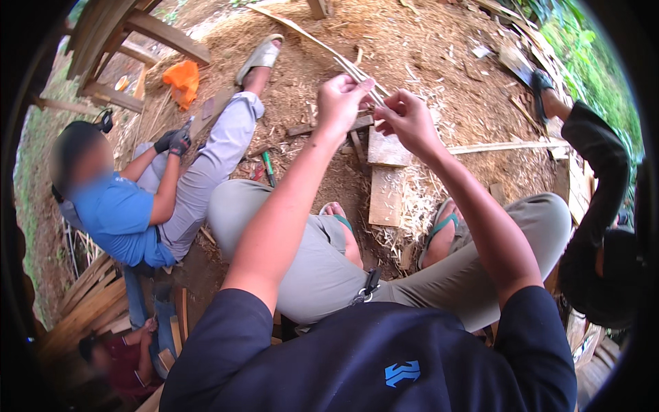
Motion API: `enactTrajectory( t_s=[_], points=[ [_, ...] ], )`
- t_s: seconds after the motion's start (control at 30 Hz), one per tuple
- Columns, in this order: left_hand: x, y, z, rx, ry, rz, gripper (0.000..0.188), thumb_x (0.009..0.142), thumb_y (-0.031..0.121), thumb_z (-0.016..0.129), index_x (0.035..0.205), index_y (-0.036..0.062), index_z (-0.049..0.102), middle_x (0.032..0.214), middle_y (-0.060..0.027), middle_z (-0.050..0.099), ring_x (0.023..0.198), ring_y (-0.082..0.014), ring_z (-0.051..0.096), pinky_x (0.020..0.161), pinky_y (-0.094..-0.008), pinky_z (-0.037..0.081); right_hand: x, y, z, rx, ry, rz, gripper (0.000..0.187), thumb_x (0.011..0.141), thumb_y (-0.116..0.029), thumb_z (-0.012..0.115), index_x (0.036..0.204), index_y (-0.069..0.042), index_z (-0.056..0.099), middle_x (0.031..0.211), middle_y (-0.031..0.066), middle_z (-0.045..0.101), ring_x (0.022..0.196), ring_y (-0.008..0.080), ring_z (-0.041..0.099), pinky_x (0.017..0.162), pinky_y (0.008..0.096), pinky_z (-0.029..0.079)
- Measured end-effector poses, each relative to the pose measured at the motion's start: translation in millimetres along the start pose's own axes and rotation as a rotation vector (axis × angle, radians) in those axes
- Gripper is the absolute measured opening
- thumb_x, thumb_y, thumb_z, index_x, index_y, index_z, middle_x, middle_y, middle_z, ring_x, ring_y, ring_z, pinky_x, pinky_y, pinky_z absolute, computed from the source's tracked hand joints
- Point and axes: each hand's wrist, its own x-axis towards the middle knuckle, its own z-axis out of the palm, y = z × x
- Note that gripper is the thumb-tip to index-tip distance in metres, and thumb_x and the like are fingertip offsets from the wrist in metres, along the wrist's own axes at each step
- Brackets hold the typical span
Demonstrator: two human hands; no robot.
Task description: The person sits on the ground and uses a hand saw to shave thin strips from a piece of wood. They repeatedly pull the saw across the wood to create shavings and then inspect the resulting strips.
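Long, thin pale strips of split wood or bamboo (343, 62) stretch away from my hands toward the far left. My left hand (340, 106) has its fingers closed around them. Close beside it, my right hand (410, 122) pinches the strips near their near end. Both hands are raised in front of my knees, over a short board (389, 150) and another plank piece (386, 196) on the ground. Exactly how many strips lie between my fingers cannot be made out.
Shavings (422, 213) litter the ground around my sandalled feet. A green-handled tool (268, 169) lies left of my knee. A co-worker in blue (123, 213) with gloved hands sits at left, near an orange bag (182, 82). Another person's dark sleeve (604, 158) shows at right.
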Motion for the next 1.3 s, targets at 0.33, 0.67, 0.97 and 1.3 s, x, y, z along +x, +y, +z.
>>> enactTrajectory(
  t_s=[0.33, 0.67, 0.97, 1.3],
  points=[
    [-0.6, 0.8, -0.1, -0.186, -0.052, 0.016, 0.025, 0.104, 0.012, 0.051, 0.120, -0.0058, 0.061, 0.103, -0.0140, 0.070, 0.092, -0.0232, 0.072, 0.084, -0.0350, 0.060, 0.5, -6.5, -1.9, 0.171, -0.156, 0.056, 0.016, 0.103, -0.014, 0.056, 0.106, 0.002, 0.055, 0.088, 0.0092, 0.067, 0.064, 0.0110, 0.063, 0.059, 0.0244, 0.054],
    [-5.0, 3.2, 7.2, -0.130, -0.067, 0.067, 0.021, 0.101, 0.009, 0.057, 0.115, -0.0061, 0.062, 0.096, -0.0129, 0.071, 0.081, -0.0192, 0.072, 0.075, -0.0295, 0.061, -3.3, -11.4, -4.7, -0.059, -0.081, 0.032, 0.019, 0.094, -0.016, 0.071, 0.096, -0.001, 0.061, 0.080, 0.0085, 0.071, 0.070, 0.0135, 0.072, 0.055, 0.0220, 0.052],
    [-3.7, -1.9, 0.7, 0.017, 0.063, 0.079, 0.018, 0.090, 0.016, 0.076, 0.093, 0.0000, 0.069, 0.081, -0.0082, 0.073, 0.068, -0.0096, 0.067, 0.060, -0.0229, 0.053, -2.3, -9.0, -0.9, -0.117, -0.247, 0.039, 0.025, 0.103, -0.018, 0.057, 0.117, 0.003, 0.061, 0.095, 0.0111, 0.071, 0.086, 0.0167, 0.072, 0.078, 0.0302, 0.060],
    [6.9, -27.5, 6.7, 0.009, 0.134, 0.239, 0.013, 0.093, 0.010, 0.069, 0.088, -0.0010, 0.066, 0.073, -0.0104, 0.072, 0.062, -0.0127, 0.069, 0.053, -0.0260, 0.054, -8.9, -8.3, 13.7, -0.147, -0.011, 0.012, 0.021, 0.094, -0.008, 0.069, 0.108, 0.005, 0.062, 0.093, 0.0128, 0.071, 0.077, 0.0168, 0.072, 0.067, 0.0275, 0.059]
  ],
)
